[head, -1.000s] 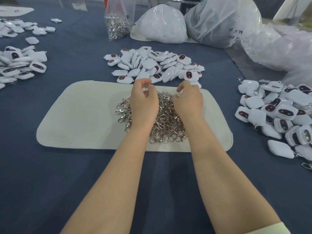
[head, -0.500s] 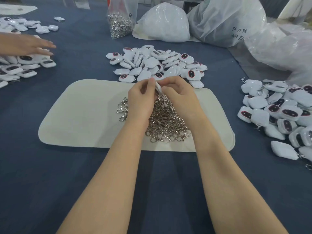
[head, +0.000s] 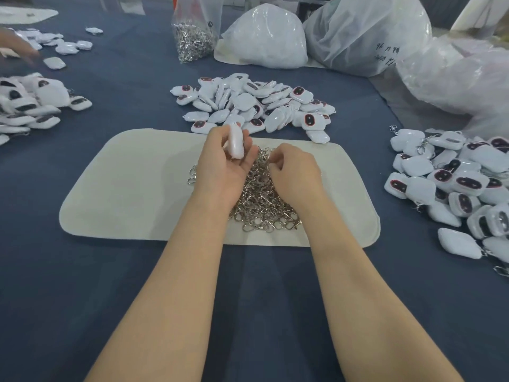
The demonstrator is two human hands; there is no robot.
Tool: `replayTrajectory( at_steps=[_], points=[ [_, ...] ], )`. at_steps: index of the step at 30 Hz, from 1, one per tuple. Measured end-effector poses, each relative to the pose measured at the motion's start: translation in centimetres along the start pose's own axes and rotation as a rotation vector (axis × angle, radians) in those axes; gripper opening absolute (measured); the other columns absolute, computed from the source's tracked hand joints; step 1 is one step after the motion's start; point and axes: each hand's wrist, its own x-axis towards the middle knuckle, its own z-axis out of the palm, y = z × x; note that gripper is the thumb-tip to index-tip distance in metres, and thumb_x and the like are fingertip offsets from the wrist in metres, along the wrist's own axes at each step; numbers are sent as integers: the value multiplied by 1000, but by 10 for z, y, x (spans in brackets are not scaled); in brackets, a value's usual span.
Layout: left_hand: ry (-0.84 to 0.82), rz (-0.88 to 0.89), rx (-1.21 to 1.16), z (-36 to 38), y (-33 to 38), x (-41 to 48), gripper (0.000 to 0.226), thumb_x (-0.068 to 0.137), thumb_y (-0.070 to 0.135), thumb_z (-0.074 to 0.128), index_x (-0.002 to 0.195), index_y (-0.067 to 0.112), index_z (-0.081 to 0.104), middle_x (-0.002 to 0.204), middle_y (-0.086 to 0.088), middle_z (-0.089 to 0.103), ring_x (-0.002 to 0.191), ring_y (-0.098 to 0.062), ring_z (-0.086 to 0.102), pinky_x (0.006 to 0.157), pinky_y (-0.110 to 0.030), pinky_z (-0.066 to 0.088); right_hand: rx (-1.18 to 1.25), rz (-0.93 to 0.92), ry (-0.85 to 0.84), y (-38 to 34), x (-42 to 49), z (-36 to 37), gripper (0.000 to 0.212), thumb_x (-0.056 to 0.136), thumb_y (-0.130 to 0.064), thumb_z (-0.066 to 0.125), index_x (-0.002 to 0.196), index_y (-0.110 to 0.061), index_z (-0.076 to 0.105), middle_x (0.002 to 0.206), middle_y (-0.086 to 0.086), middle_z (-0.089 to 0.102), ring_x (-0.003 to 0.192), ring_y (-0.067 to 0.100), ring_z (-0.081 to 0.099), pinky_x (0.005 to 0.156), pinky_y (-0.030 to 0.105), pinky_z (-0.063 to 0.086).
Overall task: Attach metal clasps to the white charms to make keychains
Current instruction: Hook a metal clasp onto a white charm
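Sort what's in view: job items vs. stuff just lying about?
In use:
- left hand holding a white charm
- right hand at the clasp pile
- cream mat
- charm pile behind it
- clasped charms at right

Lying about:
- bagged clasps
- white plastic bags
- far-left charm heaps
- another person's hand

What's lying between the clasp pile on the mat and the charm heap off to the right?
In the head view, only bare cream mat past the clasp pile, then a strip of blue tablecloth before the charm heap.
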Motion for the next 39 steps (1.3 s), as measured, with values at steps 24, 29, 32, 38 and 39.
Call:
replayTrajectory(
  at_steps=[24,29,32,38,39],
  points=[
    [6,316,580,-2,-14,-2,14,96,8,50,107,17,50,99,-10,65,66,-11,71,58,-19,54,1039,159,82,3,4,-13,11,93,-8,57,86,-16,58,82,0,68,73,9,63,70,23,53],
    [-18,518,945,-4,-17,-1,26,95,8,45,101,29,61,99,2,60,78,-13,69,73,-30,57,1192,168,55,-1,4,-14,13,94,-2,53,85,-10,57,80,8,63,71,17,63,75,30,56],
    [-40,608,1146,-3,-19,-1,17,92,16,54,93,30,65,112,2,48,74,10,53,71,-4,42,1280,175,33,-1,4,-16,11,95,-2,51,87,-8,55,82,9,64,70,17,64,76,30,55],
    [-131,550,1256,-5,-25,-1,11,88,23,64,97,28,64,124,6,33,86,6,48,71,2,37,1381,167,-8,-1,3,-20,15,96,-1,49,85,-8,54,83,10,63,75,20,62,71,26,54],
    [-130,551,1269,-5,-25,0,11,88,22,63,97,29,63,124,6,34,86,4,49,73,-1,38,1384,170,-11,-2,3,-20,15,96,-1,48,85,-8,54,83,10,63,75,20,62,70,26,54]
  ],
)
